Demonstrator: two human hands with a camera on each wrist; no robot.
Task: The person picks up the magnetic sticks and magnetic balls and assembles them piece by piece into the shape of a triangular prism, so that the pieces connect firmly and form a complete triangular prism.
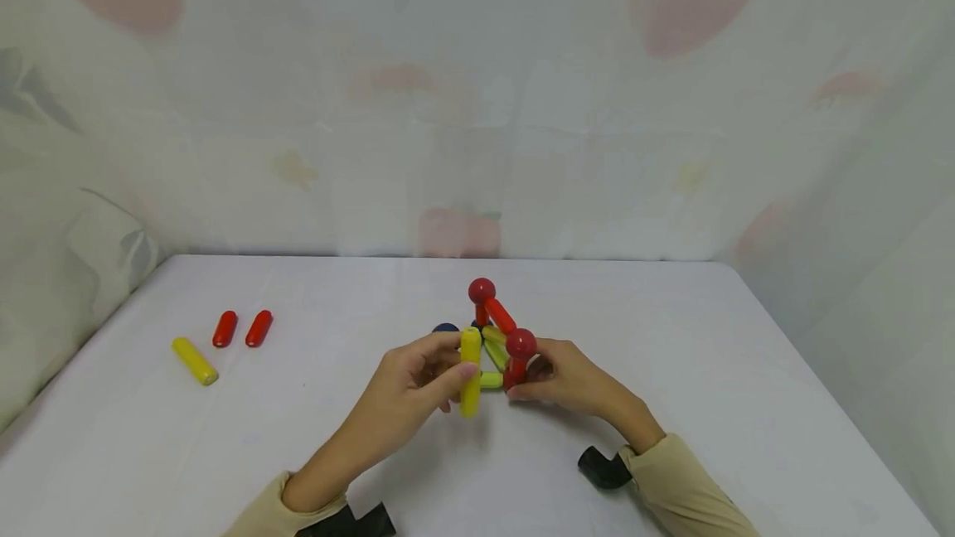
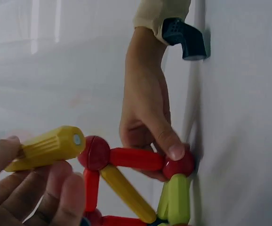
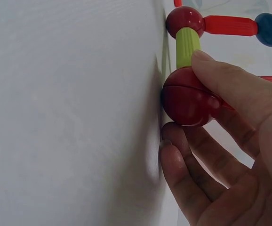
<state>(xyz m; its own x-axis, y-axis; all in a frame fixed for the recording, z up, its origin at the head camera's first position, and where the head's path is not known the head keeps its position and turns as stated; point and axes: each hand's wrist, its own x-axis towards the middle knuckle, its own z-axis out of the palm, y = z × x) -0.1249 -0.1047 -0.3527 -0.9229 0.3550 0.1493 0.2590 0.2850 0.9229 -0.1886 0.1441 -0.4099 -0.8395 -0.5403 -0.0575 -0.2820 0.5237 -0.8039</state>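
Far left on the tabletop (image 1: 671, 338): one yellow rod (image 1: 195, 360), two red rods (image 1: 242, 328). Center: left hand (image 1: 406, 392) pinching an upright yellow stick (image 1: 470, 371) just beside the rod-and-ball frame (image 1: 498, 336). Right of that: right hand (image 1: 570, 378) pinching the frame's near bottom red ball (image 3: 188, 96).

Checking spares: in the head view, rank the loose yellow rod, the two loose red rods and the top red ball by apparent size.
1. yellow rod
2. two red rods, alike
3. top red ball, roughly; it sits farther back, so unsure.
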